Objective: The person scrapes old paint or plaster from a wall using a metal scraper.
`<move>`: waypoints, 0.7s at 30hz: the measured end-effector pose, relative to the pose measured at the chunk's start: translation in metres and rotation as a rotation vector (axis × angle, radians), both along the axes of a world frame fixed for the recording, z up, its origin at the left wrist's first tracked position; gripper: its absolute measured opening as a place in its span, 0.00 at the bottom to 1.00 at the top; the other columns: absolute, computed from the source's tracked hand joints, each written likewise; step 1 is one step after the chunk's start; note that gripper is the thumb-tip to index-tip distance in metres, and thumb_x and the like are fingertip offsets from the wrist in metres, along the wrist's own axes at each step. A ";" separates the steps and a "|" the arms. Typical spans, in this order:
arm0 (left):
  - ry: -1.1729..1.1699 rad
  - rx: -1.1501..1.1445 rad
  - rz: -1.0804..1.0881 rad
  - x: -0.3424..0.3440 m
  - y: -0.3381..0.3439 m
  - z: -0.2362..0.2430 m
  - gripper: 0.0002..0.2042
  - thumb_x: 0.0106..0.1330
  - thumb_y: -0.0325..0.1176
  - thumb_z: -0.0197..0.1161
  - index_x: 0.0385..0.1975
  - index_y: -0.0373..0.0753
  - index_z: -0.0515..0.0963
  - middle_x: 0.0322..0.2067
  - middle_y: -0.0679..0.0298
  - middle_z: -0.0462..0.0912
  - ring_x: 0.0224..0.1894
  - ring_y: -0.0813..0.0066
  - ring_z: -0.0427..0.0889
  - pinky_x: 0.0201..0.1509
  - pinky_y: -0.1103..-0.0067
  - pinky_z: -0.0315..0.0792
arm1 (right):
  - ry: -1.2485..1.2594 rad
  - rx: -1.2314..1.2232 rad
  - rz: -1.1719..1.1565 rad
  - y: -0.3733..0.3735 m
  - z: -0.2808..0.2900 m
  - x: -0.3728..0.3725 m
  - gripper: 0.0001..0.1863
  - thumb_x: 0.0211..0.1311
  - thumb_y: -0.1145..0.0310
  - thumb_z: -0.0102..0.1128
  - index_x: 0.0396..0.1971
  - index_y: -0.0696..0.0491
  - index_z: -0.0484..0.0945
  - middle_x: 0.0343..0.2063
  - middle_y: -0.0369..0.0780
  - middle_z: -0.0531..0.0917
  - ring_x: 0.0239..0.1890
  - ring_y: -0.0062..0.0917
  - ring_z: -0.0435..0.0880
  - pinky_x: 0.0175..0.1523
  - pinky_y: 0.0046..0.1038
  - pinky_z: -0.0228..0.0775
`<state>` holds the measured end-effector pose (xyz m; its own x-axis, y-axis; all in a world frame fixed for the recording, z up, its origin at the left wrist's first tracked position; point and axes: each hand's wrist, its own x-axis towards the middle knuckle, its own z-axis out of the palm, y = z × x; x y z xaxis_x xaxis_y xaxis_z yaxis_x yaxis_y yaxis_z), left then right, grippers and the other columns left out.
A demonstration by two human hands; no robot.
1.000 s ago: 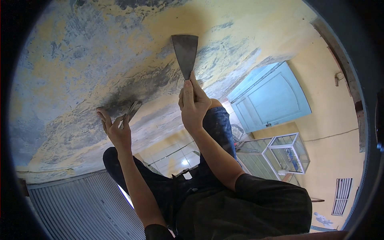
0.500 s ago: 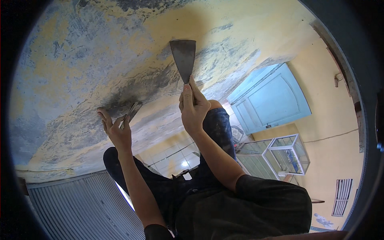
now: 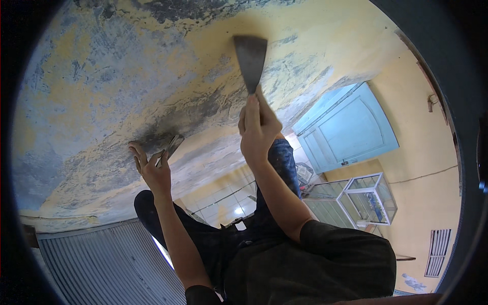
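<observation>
My right hand [image 3: 259,133] is closed round the handle of a putty knife [image 3: 251,60], thumb laid along it. Its wide dark blade points up and lies against or just off the patchy yellow-and-grey wall [image 3: 127,91]; the exact contact cannot be made out. Lower and to the left, my left hand [image 3: 154,168] pinches a narrow flat metal tool [image 3: 175,144], seen nearly edge-on. Its other fingers are spread and reach to the wall beside a dark, rough patch [image 3: 168,126]. The peeling paint shows bare grey areas around both hands.
A light blue door [image 3: 351,129] stands at the right, with a glass display case [image 3: 363,203] below it. A corrugated metal shutter [image 3: 107,259] is at lower left. My bent knees are close to the wall, above a tiled floor [image 3: 216,206].
My right hand and the putty knife have moved up and to the right across the wall. My left hand has shifted only slightly in the picture, keeping its pinch.
</observation>
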<state>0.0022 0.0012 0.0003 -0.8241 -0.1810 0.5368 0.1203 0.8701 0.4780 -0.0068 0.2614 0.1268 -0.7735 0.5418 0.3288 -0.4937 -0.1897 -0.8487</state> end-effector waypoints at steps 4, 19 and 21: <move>0.008 -0.005 0.001 -0.002 0.001 -0.002 0.07 0.62 0.36 0.75 0.34 0.41 0.91 0.79 0.49 0.50 0.81 0.43 0.45 0.79 0.53 0.54 | -0.052 -0.022 0.056 -0.006 -0.029 0.013 0.21 0.78 0.72 0.56 0.65 0.63 0.74 0.20 0.28 0.72 0.20 0.07 0.65 0.23 0.15 0.56; -0.005 0.002 0.001 -0.001 0.001 0.000 0.07 0.62 0.37 0.75 0.35 0.42 0.91 0.79 0.48 0.49 0.80 0.42 0.45 0.79 0.52 0.54 | -0.060 0.079 0.047 -0.003 -0.039 0.015 0.20 0.78 0.71 0.57 0.65 0.60 0.75 0.20 0.28 0.73 0.20 0.08 0.66 0.24 0.15 0.58; -0.008 -0.003 0.002 -0.001 0.001 0.000 0.07 0.63 0.37 0.75 0.35 0.42 0.91 0.79 0.48 0.49 0.80 0.43 0.45 0.79 0.52 0.54 | -0.056 0.064 0.050 -0.004 -0.040 0.015 0.20 0.78 0.71 0.58 0.65 0.61 0.75 0.19 0.28 0.73 0.20 0.08 0.66 0.24 0.15 0.58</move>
<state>0.0017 0.0023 -0.0002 -0.8280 -0.1811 0.5306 0.1147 0.8716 0.4766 0.0084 0.2575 0.0866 -0.8171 0.4816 0.3170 -0.4364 -0.1574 -0.8859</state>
